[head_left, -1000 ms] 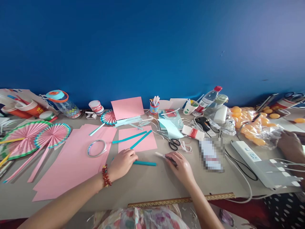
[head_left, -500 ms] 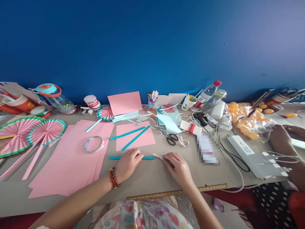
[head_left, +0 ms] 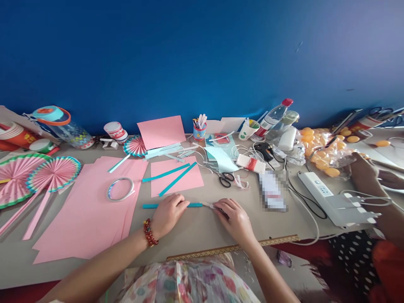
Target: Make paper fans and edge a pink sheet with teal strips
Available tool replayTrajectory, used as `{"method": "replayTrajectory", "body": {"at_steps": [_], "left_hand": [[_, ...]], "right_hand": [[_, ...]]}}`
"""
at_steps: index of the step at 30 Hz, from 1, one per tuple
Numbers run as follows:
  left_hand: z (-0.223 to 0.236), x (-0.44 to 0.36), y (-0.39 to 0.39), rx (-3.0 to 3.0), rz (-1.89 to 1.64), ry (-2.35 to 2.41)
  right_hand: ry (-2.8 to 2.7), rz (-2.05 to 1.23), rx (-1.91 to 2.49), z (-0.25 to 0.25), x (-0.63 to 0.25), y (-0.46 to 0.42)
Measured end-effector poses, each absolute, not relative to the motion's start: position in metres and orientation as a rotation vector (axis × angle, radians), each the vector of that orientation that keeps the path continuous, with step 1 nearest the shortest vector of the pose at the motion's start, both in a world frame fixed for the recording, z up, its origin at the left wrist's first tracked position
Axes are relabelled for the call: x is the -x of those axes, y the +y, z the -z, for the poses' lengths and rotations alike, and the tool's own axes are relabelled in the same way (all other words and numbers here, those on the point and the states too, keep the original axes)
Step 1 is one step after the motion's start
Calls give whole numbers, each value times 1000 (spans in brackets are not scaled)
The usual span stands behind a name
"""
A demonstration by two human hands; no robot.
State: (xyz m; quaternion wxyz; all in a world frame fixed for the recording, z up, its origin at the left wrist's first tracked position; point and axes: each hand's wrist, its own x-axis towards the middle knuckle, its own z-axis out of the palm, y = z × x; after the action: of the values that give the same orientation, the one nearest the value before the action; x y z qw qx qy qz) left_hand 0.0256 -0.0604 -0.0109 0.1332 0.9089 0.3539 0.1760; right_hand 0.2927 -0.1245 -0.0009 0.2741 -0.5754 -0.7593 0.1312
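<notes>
A narrow teal paper strip [head_left: 195,205] lies crosswise on the table, its middle hidden beneath my left hand [head_left: 166,214]. The curled fingers of that hand press together on the strip. My right hand [head_left: 232,219] is closed just past the strip's right end. From its fingers a thin whitish piece [head_left: 207,204] reaches to that end, and a dark bit of what it holds shows under the fingertips; its kind cannot be made out. Beyond my hands, two more teal strips [head_left: 178,179] rest on a pink paper sheet [head_left: 192,185].
To the left are pink sheets [head_left: 78,214] with a tape roll [head_left: 111,195] on top, and pleated paper fans [head_left: 58,174]. Scissors [head_left: 226,180], a card wound with red thread [head_left: 252,163] and a power strip [head_left: 334,206] lie rightward. Another person's arm [head_left: 362,176] is at far right.
The whitish piece in my right hand now meets the teal strip's right end, where a small gap showed before. The whole view has shifted slightly. The other person's arm has moved a little.
</notes>
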Motion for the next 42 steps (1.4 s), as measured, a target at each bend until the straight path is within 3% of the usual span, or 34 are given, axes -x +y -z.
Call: {"method": "replayTrajectory", "body": {"at_steps": [42], "left_hand": [[16,-31,-80,-2968,-142,841]], "right_hand": [[-2127,-275,1468,7,-288,-126]]}}
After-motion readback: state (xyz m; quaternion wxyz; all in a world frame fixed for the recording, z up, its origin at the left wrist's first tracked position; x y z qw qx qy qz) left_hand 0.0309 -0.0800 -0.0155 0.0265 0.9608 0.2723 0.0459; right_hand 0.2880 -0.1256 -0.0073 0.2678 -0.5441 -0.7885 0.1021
